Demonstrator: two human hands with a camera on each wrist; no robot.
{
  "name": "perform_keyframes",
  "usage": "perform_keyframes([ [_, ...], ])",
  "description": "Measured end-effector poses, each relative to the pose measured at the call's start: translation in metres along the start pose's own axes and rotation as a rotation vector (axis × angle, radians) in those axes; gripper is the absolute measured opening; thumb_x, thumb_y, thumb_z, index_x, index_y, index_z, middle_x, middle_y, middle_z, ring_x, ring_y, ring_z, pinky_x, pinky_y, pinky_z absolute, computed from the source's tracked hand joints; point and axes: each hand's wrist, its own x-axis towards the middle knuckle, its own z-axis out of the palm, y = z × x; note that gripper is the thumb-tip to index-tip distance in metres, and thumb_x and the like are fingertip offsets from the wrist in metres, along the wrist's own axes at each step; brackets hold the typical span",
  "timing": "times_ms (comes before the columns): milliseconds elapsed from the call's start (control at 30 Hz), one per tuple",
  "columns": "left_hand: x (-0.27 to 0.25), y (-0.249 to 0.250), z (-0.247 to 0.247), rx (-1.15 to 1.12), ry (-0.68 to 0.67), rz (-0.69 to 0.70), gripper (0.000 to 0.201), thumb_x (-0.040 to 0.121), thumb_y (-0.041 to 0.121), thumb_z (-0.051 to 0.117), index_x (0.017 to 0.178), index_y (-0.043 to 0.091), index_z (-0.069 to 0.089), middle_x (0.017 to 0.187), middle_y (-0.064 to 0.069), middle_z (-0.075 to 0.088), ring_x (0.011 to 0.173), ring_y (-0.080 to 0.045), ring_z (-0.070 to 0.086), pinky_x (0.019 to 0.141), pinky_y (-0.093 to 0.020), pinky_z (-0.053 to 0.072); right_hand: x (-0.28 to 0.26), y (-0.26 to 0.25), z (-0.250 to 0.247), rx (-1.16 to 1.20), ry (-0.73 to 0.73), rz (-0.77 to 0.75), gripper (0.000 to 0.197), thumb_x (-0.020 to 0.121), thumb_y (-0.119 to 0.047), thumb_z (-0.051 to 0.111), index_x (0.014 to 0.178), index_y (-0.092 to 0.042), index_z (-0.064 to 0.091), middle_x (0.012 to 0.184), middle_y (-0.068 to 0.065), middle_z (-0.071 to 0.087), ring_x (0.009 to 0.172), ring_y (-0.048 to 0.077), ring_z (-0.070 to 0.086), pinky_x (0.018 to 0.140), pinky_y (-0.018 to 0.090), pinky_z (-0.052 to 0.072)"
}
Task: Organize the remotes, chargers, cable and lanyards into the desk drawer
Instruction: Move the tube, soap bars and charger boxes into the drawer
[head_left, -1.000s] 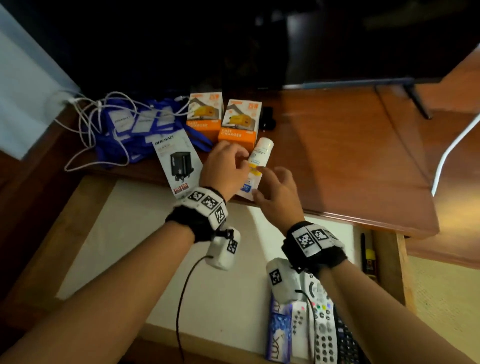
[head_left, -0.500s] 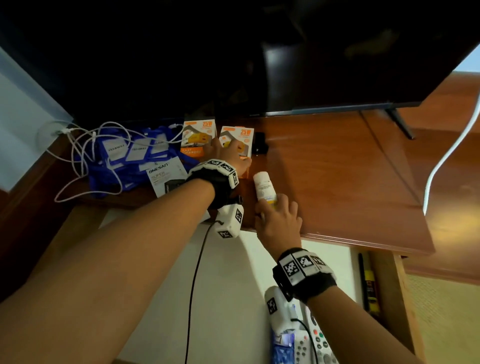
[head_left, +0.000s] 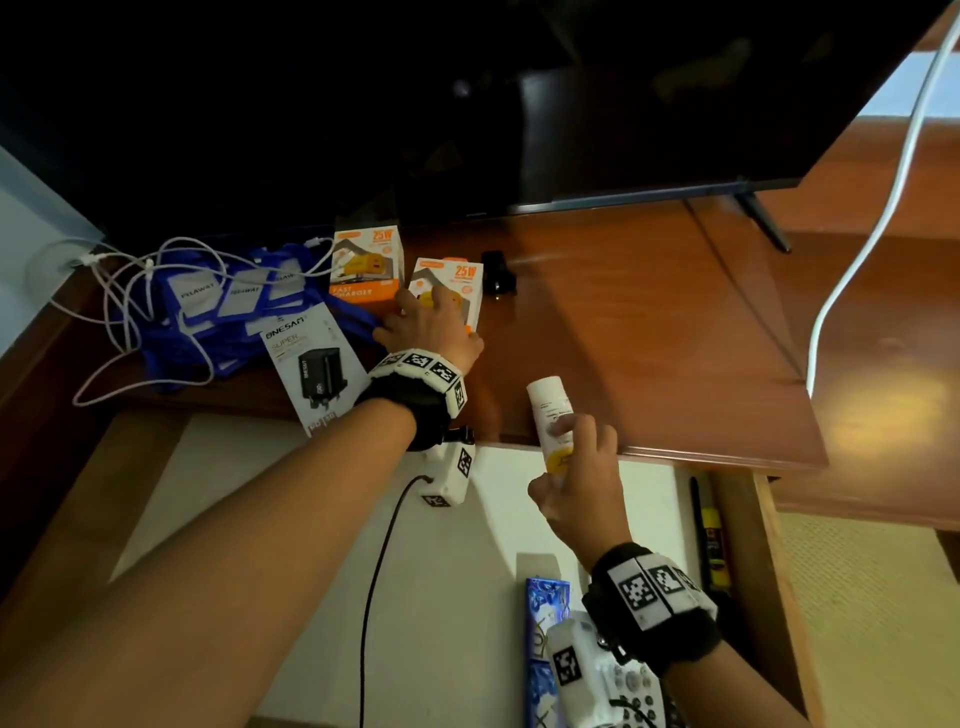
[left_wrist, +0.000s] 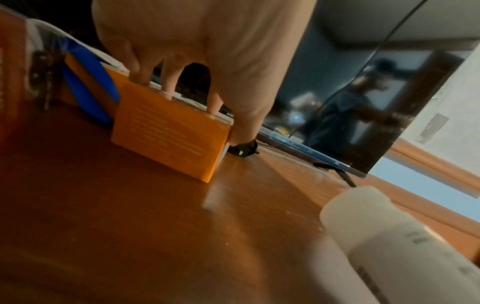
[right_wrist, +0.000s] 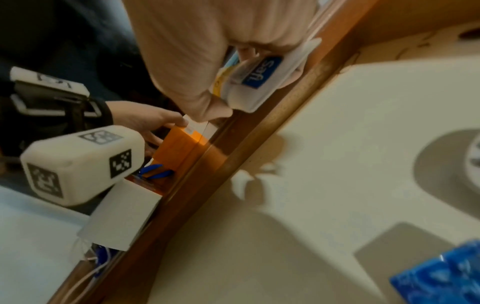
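My left hand (head_left: 431, 325) grips the nearer orange and white charger box (head_left: 457, 280) from above on the wooden desk top (head_left: 623, 332); its fingers (left_wrist: 166, 86) curl over the box's top edge. A second orange charger box (head_left: 366, 267) stands just behind and to the left. My right hand (head_left: 576, 467) holds a white tube (head_left: 548, 410) at the desk's front edge. The grey ONESAM charger pack (head_left: 311, 364) lies left of my left wrist. Blue lanyards (head_left: 228, 306) and a white cable (head_left: 130, 312) are heaped at the far left. Remotes (head_left: 628, 691) lie in the open drawer (head_left: 291, 493).
A television (head_left: 467, 104) on a stand fills the back of the desk. A small black plug (head_left: 497, 273) sits right of the boxes. A white cord (head_left: 872, 218) hangs at the right. The drawer also holds a blue packet (head_left: 543, 649) and pens (head_left: 709, 530) along its right side.
My left hand has reached from the tube to the nearer orange charger box and closed on it. My right hand has kept the tube and drawn it back to the desk's front edge.
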Motion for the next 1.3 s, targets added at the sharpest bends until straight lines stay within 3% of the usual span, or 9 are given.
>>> perform_keyframes([
  [133, -0.024, 0.001, -0.006, -0.175, 0.011, -0.075, 0.086, 0.079, 0.042, 0.066, 0.141, 0.014, 0.015, 0.140, -0.023, 0.022, 0.117, -0.048, 0.039, 0.097, -0.052, 0.035, -0.013, 0.001, -0.011, 0.404, -0.060, 0.275, 0.057, 0.069, 0.004, 0.069, 0.109, -0.021, 0.037, 0.091, 0.000, 0.051, 0.068, 0.016, 0.053, 0.054, 0.023, 0.042],
  [233, -0.055, -0.004, -0.008, -0.462, 0.038, -0.130, 0.069, 0.076, 0.041, 0.065, 0.129, 0.019, 0.026, 0.138, -0.018, 0.027, 0.116, -0.043, 0.042, 0.096, -0.049, 0.040, -0.026, 0.008, -0.012, 0.532, -0.076, 0.344, 0.036, 0.083, -0.015, 0.065, 0.109, -0.021, 0.041, 0.079, 0.003, 0.053, 0.060, 0.016, 0.048, 0.053, 0.028, 0.040],
  [300, -0.088, -0.011, -0.002, -0.629, 0.072, -0.083, 0.062, 0.074, 0.040, 0.066, 0.122, 0.022, 0.032, 0.134, -0.012, 0.036, 0.116, -0.037, 0.044, 0.097, -0.047, 0.041, -0.036, 0.008, -0.013, 0.632, -0.134, 0.395, 0.018, 0.091, -0.028, 0.056, 0.101, -0.017, 0.046, 0.074, 0.004, 0.049, 0.060, 0.016, 0.044, 0.051, 0.028, 0.037],
  [433, -0.166, -0.035, 0.018, -0.832, 0.076, 0.053, 0.065, 0.063, 0.041, 0.070, 0.117, 0.028, 0.036, 0.120, 0.003, 0.049, 0.109, -0.023, 0.051, 0.089, -0.042, 0.049, -0.056, 0.009, -0.012, 0.681, -0.183, 0.424, 0.029, 0.097, -0.033, 0.047, 0.088, -0.006, 0.048, 0.075, 0.012, 0.045, 0.068, 0.019, 0.046, 0.056, 0.023, 0.041],
  [567, -0.216, -0.074, 0.047, -0.788, -0.095, 0.064, 0.069, 0.059, 0.046, 0.070, 0.118, 0.034, 0.035, 0.120, 0.004, 0.051, 0.107, -0.021, 0.052, 0.084, -0.038, 0.052, -0.072, 0.017, 0.000, 0.573, -0.236, 0.499, 0.025, 0.092, -0.036, 0.056, 0.094, -0.011, 0.052, 0.082, -0.002, 0.058, 0.071, 0.010, 0.055, 0.058, 0.020, 0.044],
  [700, -0.232, -0.109, 0.067, -0.683, -0.191, -0.022, 0.075, 0.056, 0.046, 0.069, 0.122, 0.032, 0.035, 0.124, 0.003, 0.048, 0.111, -0.020, 0.047, 0.091, -0.038, 0.047, -0.080, 0.025, 0.018, 0.580, -0.310, 0.594, 0.033, 0.087, -0.021, 0.065, 0.110, -0.009, 0.044, 0.100, 0.008, 0.062, 0.085, 0.019, 0.063, 0.071, 0.034, 0.054],
  [833, -0.231, -0.127, 0.080, -0.538, -0.327, -0.109, 0.087, 0.060, 0.034, 0.077, 0.130, 0.032, 0.026, 0.131, -0.004, 0.040, 0.117, -0.024, 0.041, 0.098, -0.037, 0.039, -0.080, 0.027, 0.037, 0.263, -0.428, 0.477, 0.038, 0.085, -0.027, 0.065, 0.110, -0.021, 0.037, 0.101, 0.007, 0.060, 0.090, 0.026, 0.064, 0.080, 0.045, 0.055],
  [1067, -0.225, -0.133, 0.099, -0.394, -0.452, -0.131, 0.103, 0.061, 0.038, 0.078, 0.139, 0.040, 0.012, 0.130, -0.008, 0.030, 0.121, -0.031, 0.037, 0.097, -0.039, 0.042, -0.081, 0.023, 0.058, -0.124, -0.690, 0.281, 0.045, 0.085, -0.029, 0.063, 0.121, -0.021, 0.036, 0.099, 0.011, 0.061, 0.093, 0.034, 0.061, 0.073, 0.036, 0.047],
  [1300, -0.229, -0.133, 0.112, -0.105, -0.570, -0.088, 0.107, 0.066, 0.049, 0.073, 0.142, 0.037, -0.001, 0.130, -0.011, 0.020, 0.115, -0.035, 0.032, 0.090, -0.044, 0.045, -0.082, 0.033, 0.063, -0.370, -0.673, 0.154, 0.049, 0.082, -0.030, 0.067, 0.125, -0.013, 0.051, 0.120, 0.013, 0.047, 0.110, 0.033, 0.050, 0.089, 0.038, 0.046],
])
